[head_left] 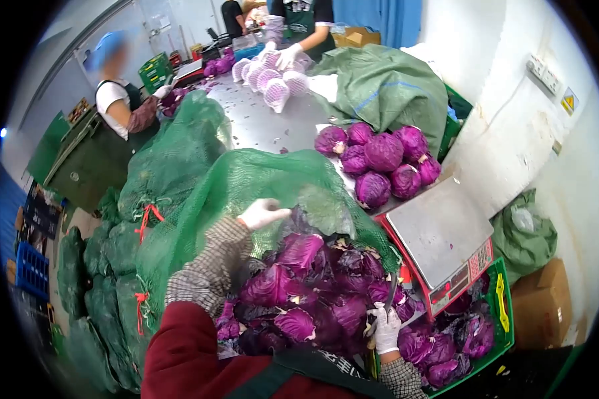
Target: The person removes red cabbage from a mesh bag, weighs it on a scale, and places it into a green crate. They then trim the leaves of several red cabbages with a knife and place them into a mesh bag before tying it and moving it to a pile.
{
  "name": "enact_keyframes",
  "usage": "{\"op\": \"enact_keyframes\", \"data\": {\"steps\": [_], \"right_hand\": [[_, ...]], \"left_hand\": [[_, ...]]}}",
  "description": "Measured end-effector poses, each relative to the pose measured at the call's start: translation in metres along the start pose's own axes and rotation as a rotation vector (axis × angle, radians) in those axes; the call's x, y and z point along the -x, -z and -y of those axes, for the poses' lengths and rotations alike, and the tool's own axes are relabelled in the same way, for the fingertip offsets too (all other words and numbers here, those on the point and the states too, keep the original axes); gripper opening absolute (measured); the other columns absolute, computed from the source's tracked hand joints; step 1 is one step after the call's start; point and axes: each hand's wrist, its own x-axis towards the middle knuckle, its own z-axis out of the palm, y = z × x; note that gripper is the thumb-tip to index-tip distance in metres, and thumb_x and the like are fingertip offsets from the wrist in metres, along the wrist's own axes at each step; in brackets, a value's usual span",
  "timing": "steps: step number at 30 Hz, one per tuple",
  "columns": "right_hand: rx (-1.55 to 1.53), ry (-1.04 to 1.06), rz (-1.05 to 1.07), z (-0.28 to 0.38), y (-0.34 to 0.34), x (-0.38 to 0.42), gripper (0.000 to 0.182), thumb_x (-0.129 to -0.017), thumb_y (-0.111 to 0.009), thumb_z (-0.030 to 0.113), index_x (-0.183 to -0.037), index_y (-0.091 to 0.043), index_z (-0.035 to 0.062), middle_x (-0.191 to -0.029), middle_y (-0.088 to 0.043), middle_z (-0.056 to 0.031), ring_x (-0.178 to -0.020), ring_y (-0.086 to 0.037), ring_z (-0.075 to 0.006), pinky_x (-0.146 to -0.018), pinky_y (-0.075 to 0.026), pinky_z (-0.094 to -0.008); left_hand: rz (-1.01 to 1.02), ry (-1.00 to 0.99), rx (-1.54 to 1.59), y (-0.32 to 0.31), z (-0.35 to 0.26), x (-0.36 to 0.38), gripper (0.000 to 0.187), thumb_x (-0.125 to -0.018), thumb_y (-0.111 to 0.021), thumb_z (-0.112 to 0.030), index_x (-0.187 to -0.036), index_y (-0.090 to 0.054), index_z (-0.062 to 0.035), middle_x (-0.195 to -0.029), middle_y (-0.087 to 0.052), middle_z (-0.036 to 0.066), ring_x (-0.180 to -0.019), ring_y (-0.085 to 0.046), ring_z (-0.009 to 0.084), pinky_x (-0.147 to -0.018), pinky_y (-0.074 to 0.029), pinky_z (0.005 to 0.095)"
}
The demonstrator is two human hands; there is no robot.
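Left hand, white-gloved, is up at the rim of the green mesh sack, fingers curled and pinching the netting right at the sack's mouth, holding it open. Just below and to the right of that hand sits the heap of red cabbages, loose purple leaves and heads piled close against the person's chest. Right hand, gloved too, is low at the heap's right edge, closed in a fist around a knife whose blade points up, touching the outer leaves. Beside it, a green crate of purple trimmings, and above that a scale with a bare steel platform. Further up the steel table, trimmed cabbage heads lie clustered, well apart from both hands. Across the table, another person's gloved hands work at netted cabbages.
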Motion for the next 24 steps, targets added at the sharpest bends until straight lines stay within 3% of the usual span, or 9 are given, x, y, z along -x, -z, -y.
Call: {"op": "enact_keyframes", "data": {"steps": [4,6,8,11,12,15,18,22,24], "right_hand": [[0.218,0.161,-0.016,-0.002,0.003,-0.001,0.023,-0.093,-0.050,0.020,-0.100,-0.061,0.0021,-0.078,-0.066,-0.0085,-0.045,-0.048,-0.0087,-0.041,-0.038,-0.0236],[0.212,0.069,-0.037,-0.009,0.003,-0.006,0.028,-0.093,-0.047,0.024,-0.099,-0.062,0.0005,-0.076,-0.067,-0.0066,-0.048,-0.048,-0.0098,-0.045,-0.038,-0.0257],[0.317,0.131,-0.051,-0.007,0.002,-0.003,0.029,-0.093,-0.047,0.023,-0.100,-0.062,0.0004,-0.076,-0.067,-0.0058,-0.048,-0.048,-0.0096,-0.045,-0.037,-0.0256],[0.196,0.075,-0.049,-0.020,0.006,-0.009,0.028,-0.093,-0.048,0.022,-0.101,-0.061,-0.0003,-0.075,-0.066,-0.0073,-0.045,-0.049,-0.0099,-0.042,-0.038,-0.0247],[0.155,0.063,-0.052,-0.020,0.005,-0.008,0.027,-0.094,-0.048,0.022,-0.103,-0.060,-0.0005,-0.076,-0.066,-0.0081,-0.043,-0.048,-0.0105,-0.041,-0.038,-0.0244],[-0.023,-0.051,-0.048,-0.004,-0.003,0.001,0.023,-0.094,-0.051,0.021,-0.104,-0.058,0.0016,-0.075,-0.063,-0.0074,-0.039,-0.047,-0.0122,-0.035,-0.038,-0.0247],[0.023,0.082,-0.034,-0.023,0.003,-0.009,0.020,-0.093,-0.053,0.020,-0.102,-0.060,0.0031,-0.072,-0.062,-0.0069,-0.036,-0.047,-0.0125,-0.034,-0.038,-0.0260],[-0.057,0.006,-0.026,-0.003,-0.004,-0.001,0.021,-0.094,-0.052,0.020,-0.102,-0.058,0.0012,-0.073,-0.065,-0.0091,-0.043,-0.051,-0.0111,-0.039,-0.039,-0.0234],[-0.081,-0.006,-0.024,-0.012,-0.001,-0.005,0.020,-0.094,-0.052,0.018,-0.101,-0.058,0.0014,-0.071,-0.065,-0.0084,-0.039,-0.049,-0.0104,-0.038,-0.038,-0.0238]], "left_hand": [[-0.028,-0.529,0.063,-0.068,-0.017,-0.036,0.087,-0.062,-0.081,-0.045,-0.123,-0.046,0.0067,-0.118,-0.057,0.021,-0.110,-0.056,0.0291,-0.093,-0.046,0.0377],[-0.013,-0.163,-0.390,-0.048,-0.100,-0.003,0.087,-0.056,-0.085,-0.039,-0.121,-0.047,0.0046,-0.116,-0.056,0.020,-0.111,-0.054,0.0319,-0.094,-0.045,0.0401],[0.121,-0.198,-0.521,-0.060,-0.118,-0.013,0.088,-0.051,-0.087,-0.040,-0.118,-0.049,0.0030,-0.116,-0.054,0.020,-0.112,-0.053,0.0334,-0.093,-0.046,0.0417],[0.185,-0.155,-0.567,-0.056,-0.142,-0.018,0.096,-0.049,-0.086,-0.044,-0.122,-0.047,0.0034,-0.123,-0.051,0.021,-0.116,-0.050,0.0342,-0.094,-0.045,0.0408],[0.105,-0.130,-0.549,-0.057,-0.139,-0.023,0.090,-0.050,-0.086,-0.043,-0.120,-0.051,0.0038,-0.119,-0.055,0.022,-0.113,-0.054,0.0330,-0.094,-0.045,0.0384],[0.330,-0.116,-0.038,-0.028,-0.119,-0.027,0.079,-0.054,-0.084,-0.041,-0.115,-0.057,0.0025,-0.105,-0.064,0.021,-0.099,-0.061,0.0270,-0.089,-0.048,0.0345],[0.108,-0.164,0.231,-0.041,-0.045,-0.067,0.069,-0.064,-0.080,-0.038,-0.118,-0.057,-0.0004,-0.106,-0.065,0.014,-0.093,-0.062,0.0228,-0.086,-0.050,0.0347],[0.059,0.006,1.417,-0.054,0.023,-0.021,0.056,-0.079,-0.070,-0.033,-0.125,-0.052,-0.0061,-0.117,-0.061,0.011,-0.101,-0.061,0.0264,-0.094,-0.046,0.0418],[0.008,-0.039,1.676,-0.065,0.055,-0.019,0.054,-0.084,-0.064,-0.037,-0.126,-0.052,-0.0065,-0.119,-0.060,0.014,-0.107,-0.058,0.0291,-0.096,-0.045,0.0455]]}}
